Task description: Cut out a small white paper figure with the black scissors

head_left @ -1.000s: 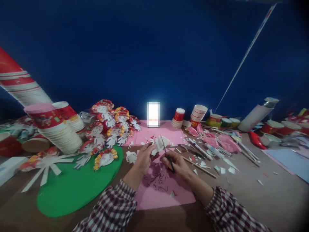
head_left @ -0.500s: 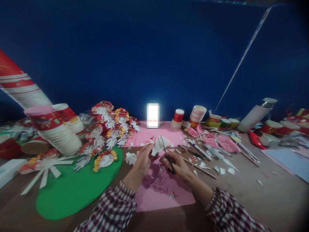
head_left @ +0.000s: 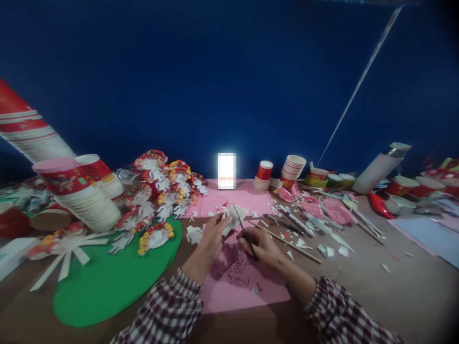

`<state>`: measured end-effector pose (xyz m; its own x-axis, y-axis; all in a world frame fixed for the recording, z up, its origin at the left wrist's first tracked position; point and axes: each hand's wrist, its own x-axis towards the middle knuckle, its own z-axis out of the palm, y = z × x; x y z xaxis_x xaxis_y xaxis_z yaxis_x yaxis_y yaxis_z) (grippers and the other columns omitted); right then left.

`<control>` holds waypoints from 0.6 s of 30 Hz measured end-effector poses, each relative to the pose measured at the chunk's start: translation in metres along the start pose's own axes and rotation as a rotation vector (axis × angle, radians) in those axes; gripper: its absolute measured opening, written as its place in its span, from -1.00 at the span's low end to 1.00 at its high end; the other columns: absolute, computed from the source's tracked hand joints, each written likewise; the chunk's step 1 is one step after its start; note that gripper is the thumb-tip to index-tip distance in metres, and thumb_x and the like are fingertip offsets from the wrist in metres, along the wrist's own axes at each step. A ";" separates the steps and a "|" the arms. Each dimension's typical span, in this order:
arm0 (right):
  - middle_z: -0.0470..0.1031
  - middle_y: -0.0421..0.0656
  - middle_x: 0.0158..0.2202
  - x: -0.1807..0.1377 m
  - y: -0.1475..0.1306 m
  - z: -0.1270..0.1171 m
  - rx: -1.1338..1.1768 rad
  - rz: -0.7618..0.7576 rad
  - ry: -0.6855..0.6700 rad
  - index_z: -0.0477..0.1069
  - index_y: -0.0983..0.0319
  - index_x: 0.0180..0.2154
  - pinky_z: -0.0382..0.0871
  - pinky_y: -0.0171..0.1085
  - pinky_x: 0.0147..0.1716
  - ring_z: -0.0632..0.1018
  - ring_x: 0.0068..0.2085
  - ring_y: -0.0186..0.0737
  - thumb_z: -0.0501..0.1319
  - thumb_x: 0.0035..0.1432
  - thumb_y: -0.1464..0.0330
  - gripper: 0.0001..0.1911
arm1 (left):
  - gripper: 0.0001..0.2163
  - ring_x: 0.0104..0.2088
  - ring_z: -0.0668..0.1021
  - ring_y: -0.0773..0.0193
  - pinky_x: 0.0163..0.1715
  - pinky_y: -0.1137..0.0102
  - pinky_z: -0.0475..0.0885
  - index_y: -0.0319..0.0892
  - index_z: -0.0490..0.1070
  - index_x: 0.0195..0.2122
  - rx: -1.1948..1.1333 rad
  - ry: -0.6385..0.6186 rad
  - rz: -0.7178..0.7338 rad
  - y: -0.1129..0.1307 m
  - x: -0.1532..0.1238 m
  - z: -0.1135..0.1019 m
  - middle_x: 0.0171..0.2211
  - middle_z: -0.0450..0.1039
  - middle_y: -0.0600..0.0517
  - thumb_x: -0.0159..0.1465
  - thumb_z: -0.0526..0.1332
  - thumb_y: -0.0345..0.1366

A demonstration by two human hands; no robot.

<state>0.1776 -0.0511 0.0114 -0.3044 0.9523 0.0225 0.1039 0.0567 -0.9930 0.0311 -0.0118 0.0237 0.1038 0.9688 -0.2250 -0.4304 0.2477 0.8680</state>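
Pinched in my left hand (head_left: 212, 241) is a small piece of white paper (head_left: 238, 217), held above a pink sheet. My right hand (head_left: 263, 246) is closed around a pair of dark-handled scissors (head_left: 251, 243), whose blades point up and away at the white paper. Whether the blades are spread or closed is hard to make out. Beneath both hands lies the pink sheet (head_left: 251, 291) with dark scribbles and a small red-and-green scrap. A white paper cutout (head_left: 194, 234) rests on the table just left of my left hand.
Left are a green oval mat (head_left: 107, 286), paper figures with curled red and yellow hair (head_left: 156, 237), and leaning paper-cup stacks (head_left: 89, 205). Right lie a wooden stick (head_left: 301, 251), pens, scraps (head_left: 332, 253), pink petals and a red object (head_left: 380, 205). A blue wall stands behind.
The scissors and white paper have shifted slightly left, and the paper's angle has changed in my left hand. My right hand has moved a little left with the scissors.
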 end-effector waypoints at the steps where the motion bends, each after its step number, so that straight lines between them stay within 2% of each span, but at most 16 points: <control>1: 0.18 -0.30 -0.59 0.000 -0.001 0.000 -0.002 0.003 -0.002 0.34 0.31 -0.37 0.08 -0.43 -0.63 0.22 -0.59 -0.46 0.23 0.07 0.16 -0.68 | -0.75 -0.34 0.45 0.31 -0.38 0.43 0.41 -0.18 0.45 -0.36 0.011 0.000 0.001 0.000 0.000 0.000 -0.37 0.44 0.00 -0.08 0.36 -0.26; 18: 0.21 -0.30 -0.60 -0.002 -0.002 -0.001 0.029 0.022 -0.008 0.35 0.28 -0.38 0.08 -0.44 -0.65 0.23 -0.62 -0.45 0.22 0.08 0.14 -0.69 | -0.71 -0.45 0.46 0.34 -0.41 0.43 0.40 -0.24 0.46 -0.36 0.041 -0.008 0.014 0.001 -0.001 0.003 -0.46 0.44 0.03 -0.11 0.38 -0.25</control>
<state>0.1788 -0.0525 0.0134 -0.3100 0.9507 -0.0006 0.0833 0.0265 -0.9962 0.0327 -0.0127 0.0262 0.1050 0.9721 -0.2097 -0.3947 0.2343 0.8884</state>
